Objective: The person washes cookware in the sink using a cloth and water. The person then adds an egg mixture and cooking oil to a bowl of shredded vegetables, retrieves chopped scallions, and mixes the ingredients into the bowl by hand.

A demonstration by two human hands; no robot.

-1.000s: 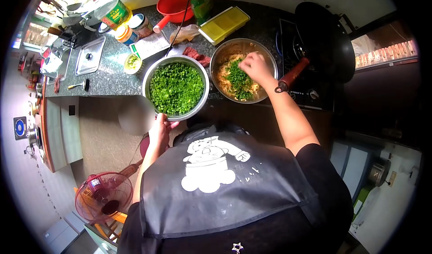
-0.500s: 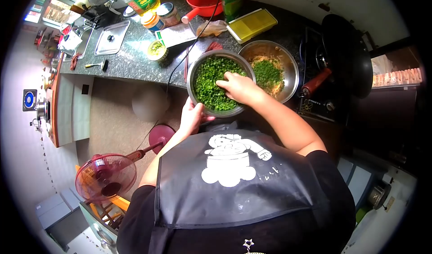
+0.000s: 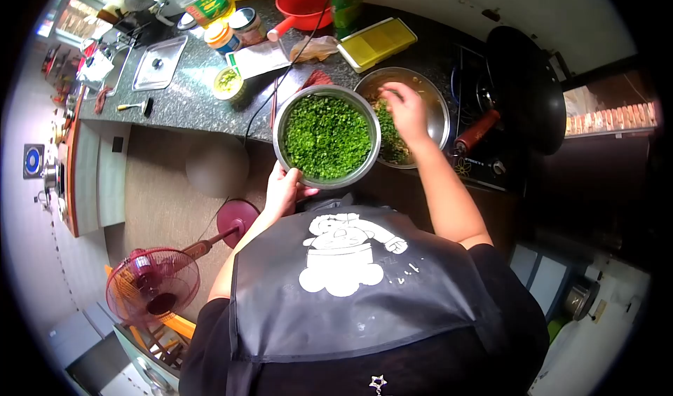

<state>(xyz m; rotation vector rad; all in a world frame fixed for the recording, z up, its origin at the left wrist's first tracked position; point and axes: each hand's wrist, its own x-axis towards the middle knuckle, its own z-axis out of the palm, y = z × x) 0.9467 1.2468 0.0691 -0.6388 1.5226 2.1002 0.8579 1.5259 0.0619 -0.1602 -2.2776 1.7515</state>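
Note:
My left hand (image 3: 283, 189) grips the near rim of a steel bowl (image 3: 280, 133), thumb on the edge and fingers beneath. Finely chopped green onions (image 3: 328, 138) fill much of this bowl, which is held out over the counter's front edge. My right hand (image 3: 406, 108) hovers above a second, wider steel bowl (image 3: 440, 108), its fingers loosely bent and apart, nothing visible in them. Chopped greens (image 3: 390, 138) lie in that second bowl over a paler mixture, partly hidden by my hand and the first bowl.
A wok (image 3: 529, 91) with a wooden handle sits on the stove at the right. Behind the bowls are a yellow grater box (image 3: 378, 43), a red colander (image 3: 303, 7) and jars (image 3: 247, 26). A small cup (image 3: 228, 83) stands left. A fan (image 3: 153, 284) is on the floor.
My right hand has left the green onions in the first bowl and moved right, over the second bowl. My left hand still holds the first bowl. The view has shifted slightly.

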